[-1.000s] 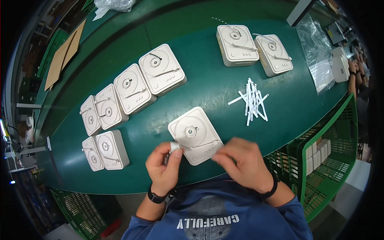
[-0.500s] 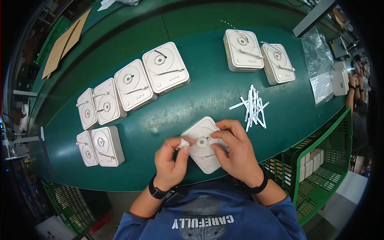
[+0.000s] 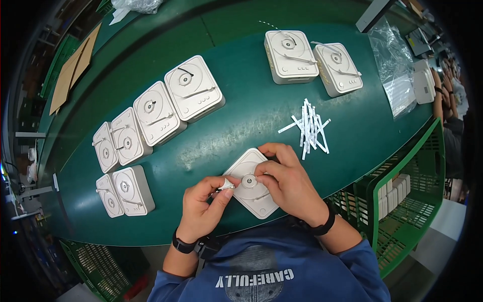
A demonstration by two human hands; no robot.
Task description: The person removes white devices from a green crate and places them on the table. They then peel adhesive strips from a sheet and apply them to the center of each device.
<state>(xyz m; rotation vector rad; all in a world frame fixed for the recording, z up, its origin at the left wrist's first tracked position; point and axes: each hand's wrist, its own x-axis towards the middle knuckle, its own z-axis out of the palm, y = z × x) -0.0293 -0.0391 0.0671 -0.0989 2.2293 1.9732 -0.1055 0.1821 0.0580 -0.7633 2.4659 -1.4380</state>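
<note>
A white box shaped like a small record player lies near the table's front edge, between my hands. At its left edge, my left hand pinches a small white piece between thumb and forefinger; its exact kind is too small to tell. Over the box's right side, my right hand has thumb and forefinger drawn together at the round hub. Whatever those fingertips grip is hidden. The right hand also covers part of the box's disc and its far right corner.
Several similar boxes stand at the left, among them one with a black strip. Two more boxes are at the far right. White paper strips lie piled to the right. Green crates flank the table; clear plastic covers its right end.
My right thumb and forefinger have come in from the right side of the disc to the hub. The left hand still holds the white piece beside the box. The whole view has shifted slightly.
</note>
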